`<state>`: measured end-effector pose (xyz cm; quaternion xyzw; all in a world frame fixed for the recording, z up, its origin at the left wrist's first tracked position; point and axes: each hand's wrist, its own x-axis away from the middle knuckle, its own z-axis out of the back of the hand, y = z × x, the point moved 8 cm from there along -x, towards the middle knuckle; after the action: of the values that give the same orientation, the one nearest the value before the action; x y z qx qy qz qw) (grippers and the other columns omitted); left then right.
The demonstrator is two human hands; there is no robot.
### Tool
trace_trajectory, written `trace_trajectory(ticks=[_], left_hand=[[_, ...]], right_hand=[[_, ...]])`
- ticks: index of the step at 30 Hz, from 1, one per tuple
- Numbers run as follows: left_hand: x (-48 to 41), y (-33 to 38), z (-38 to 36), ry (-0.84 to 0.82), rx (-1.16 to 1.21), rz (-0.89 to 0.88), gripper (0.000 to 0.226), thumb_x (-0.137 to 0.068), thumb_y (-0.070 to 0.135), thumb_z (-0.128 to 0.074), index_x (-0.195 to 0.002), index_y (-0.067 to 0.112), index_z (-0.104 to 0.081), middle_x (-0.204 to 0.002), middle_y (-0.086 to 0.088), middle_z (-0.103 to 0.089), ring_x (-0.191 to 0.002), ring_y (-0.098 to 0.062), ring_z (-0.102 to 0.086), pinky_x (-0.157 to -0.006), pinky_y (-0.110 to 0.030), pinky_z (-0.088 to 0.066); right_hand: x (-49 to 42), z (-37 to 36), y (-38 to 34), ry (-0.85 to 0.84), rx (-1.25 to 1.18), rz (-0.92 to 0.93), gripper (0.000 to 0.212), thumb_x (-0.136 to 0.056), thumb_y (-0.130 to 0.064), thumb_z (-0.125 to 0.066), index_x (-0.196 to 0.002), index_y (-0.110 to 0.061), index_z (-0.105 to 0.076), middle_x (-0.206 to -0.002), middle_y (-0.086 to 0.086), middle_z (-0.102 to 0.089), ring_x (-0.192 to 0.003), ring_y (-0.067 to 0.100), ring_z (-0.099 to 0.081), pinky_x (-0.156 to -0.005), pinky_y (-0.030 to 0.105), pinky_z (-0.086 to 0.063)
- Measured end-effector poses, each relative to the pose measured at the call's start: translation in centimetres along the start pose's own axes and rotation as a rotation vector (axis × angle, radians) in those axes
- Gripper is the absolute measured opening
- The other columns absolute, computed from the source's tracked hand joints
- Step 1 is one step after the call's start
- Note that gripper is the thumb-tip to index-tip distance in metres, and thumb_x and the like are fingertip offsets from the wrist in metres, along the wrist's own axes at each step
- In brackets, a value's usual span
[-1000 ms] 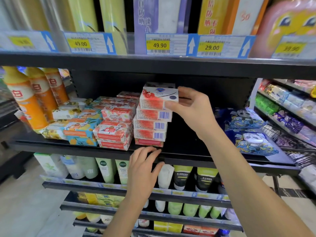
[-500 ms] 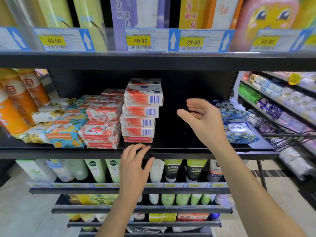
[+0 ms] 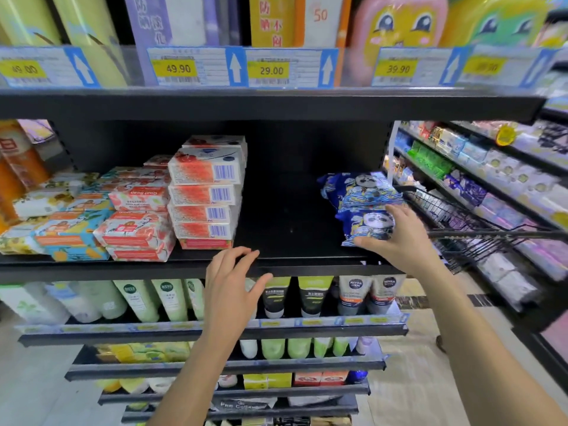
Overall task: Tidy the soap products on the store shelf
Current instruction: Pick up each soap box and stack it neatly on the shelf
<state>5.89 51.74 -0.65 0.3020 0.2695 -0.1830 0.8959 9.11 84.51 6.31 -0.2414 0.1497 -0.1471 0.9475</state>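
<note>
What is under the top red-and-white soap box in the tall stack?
Under the top box, four more flat boxes reach down to the shelf, barcodes showing on three; the lowest box shows only a red edge. Anything behind them is covered.

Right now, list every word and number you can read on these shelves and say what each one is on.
"49.00", blurry: far-left price tag
"49.90": second price tag
"29.00": third price tag
"39.90": fourth price tag
"50": orange-and-white box, top shelf
"Goat Soap", upside down: red soap pack
"NIVEA MEN": grey tubes, lower shelf
Fifth tag, small print, Chinese lettering: too blurred to read.
</note>
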Motion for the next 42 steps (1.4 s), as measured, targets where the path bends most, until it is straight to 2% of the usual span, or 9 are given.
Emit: trace_trajectory(ticks=[5, 11, 18, 24, 28, 33, 36, 38, 42], left_hand=[[-0.1, -0.2, -0.2, -0.003, 0.048, 0.085, 0.043, -0.089, 0.037, -0.077, -0.127, 0.019, -0.07, -0.129, 0.004, -0.061, -0.13, -0.019, -0.043, -0.114, -0.041, -0.034], [0.0, 0.0, -0.1, 0.014, 0.049, 0.094, 0.043, -0.089, 0.035, -0.078, -0.127, 0.018, -0.07, -0.13, 0.003, -0.062, -0.131, -0.019, -0.043, -0.114, -0.037, -0.031], [0.3, 0.5, -0.2, -0.013, 0.029, 0.115, 0.047, -0.092, 0.036, -0.075, -0.134, 0.018, -0.066, -0.136, 0.003, -0.059, -0.134, -0.02, -0.043, -0.117, -0.042, -0.033], [0.4, 0.6, 0.0, 0.007, 0.016, 0.108, 0.045, -0.092, 0.031, -0.076, -0.134, 0.019, -0.066, -0.135, 0.003, -0.06, -0.133, -0.016, -0.041, -0.114, -0.033, -0.027], [0.4, 0.6, 0.0, 0.01, 0.01, 0.102, 0.044, -0.091, 0.032, -0.076, -0.133, 0.019, -0.067, -0.134, 0.003, -0.061, -0.133, -0.017, -0.044, -0.114, -0.036, -0.031], [0.2, 0.1, 0.2, 0.014, 0.032, 0.101, 0.044, -0.09, 0.036, -0.077, -0.13, 0.021, -0.069, -0.134, 0.007, -0.061, -0.132, -0.012, -0.041, -0.113, -0.028, -0.026], [0.1, 0.1, 0.1, 0.025, 0.039, 0.097, 0.043, -0.089, 0.037, -0.078, -0.128, 0.021, -0.07, -0.132, 0.005, -0.062, -0.13, -0.014, -0.045, -0.112, -0.033, -0.033], [0.1, 0.0, 0.0, 0.028, 0.041, 0.096, 0.043, -0.088, 0.038, -0.078, -0.127, 0.021, -0.071, -0.131, 0.005, -0.063, -0.129, -0.016, -0.047, -0.111, -0.034, -0.035], [0.1, -0.3, -0.1, 0.039, 0.036, 0.096, 0.044, -0.087, 0.039, -0.078, -0.127, 0.022, -0.071, -0.131, 0.005, -0.063, -0.128, -0.015, -0.046, -0.11, -0.035, -0.037]], right_hand=[[-1.0, 0.1, 1.4, -0.086, 0.052, -0.032, 0.112, -0.07, -0.064, -0.083, -0.156, -0.009, -0.036, -0.148, 0.014, -0.034, -0.141, 0.034, -0.025, -0.116, 0.046, -0.029], [-0.8, -0.2, 1.7, -0.132, 0.009, 0.004, 0.108, -0.067, -0.062, -0.086, -0.151, -0.01, -0.043, -0.148, 0.013, -0.039, -0.141, 0.033, -0.033, -0.113, 0.047, -0.034], [0.3, 0.2, 1.2, 0.008, -0.104, 0.068, 0.096, -0.064, -0.046, -0.095, -0.141, -0.007, -0.054, -0.141, 0.008, -0.05, -0.124, 0.024, -0.054, -0.091, 0.026, -0.038], [0.9, 0.5, 0.7, 0.037, -0.027, 0.082, 0.098, -0.066, -0.058, -0.089, -0.144, -0.01, -0.054, -0.146, 0.01, -0.05, -0.133, 0.031, -0.048, -0.104, 0.039, -0.041], [1.1, 1.7, -4.6, 0.18, 0.127, 0.253, 0.105, -0.062, -0.079, -0.074, -0.14, -0.01, -0.06, -0.144, 0.013, -0.056, -0.136, 0.034, -0.047, -0.108, 0.048, -0.039], [0.4, -0.3, -16.2, -0.046, -0.333, 0.413, 0.094, -0.073, -0.057, -0.085, -0.149, -0.017, -0.048, -0.146, 0.001, -0.053, -0.133, 0.017, -0.05, -0.103, 0.025, -0.04], [-0.5, -1.2, -21.3, -0.087, -0.484, 0.464, 0.083, -0.076, -0.047, -0.087, -0.144, -0.014, -0.053, -0.118, -0.017, -0.056, -0.116, 0.01, -0.055, -0.089, 0.02, -0.039], [-1.5, -1.9, -23.4, -0.098, -0.513, 0.455, 0.076, -0.076, -0.049, -0.087, -0.138, -0.016, -0.057, -0.107, -0.019, -0.056, -0.105, 0.007, -0.054, -0.085, 0.023, -0.043], [-3.0, -3.8, -25.0, -0.069, -0.511, 0.426, 0.07, -0.069, -0.059, -0.087, -0.124, -0.02, -0.065, -0.117, -0.004, -0.071, -0.106, 0.014, -0.066, -0.088, 0.038, -0.059]])
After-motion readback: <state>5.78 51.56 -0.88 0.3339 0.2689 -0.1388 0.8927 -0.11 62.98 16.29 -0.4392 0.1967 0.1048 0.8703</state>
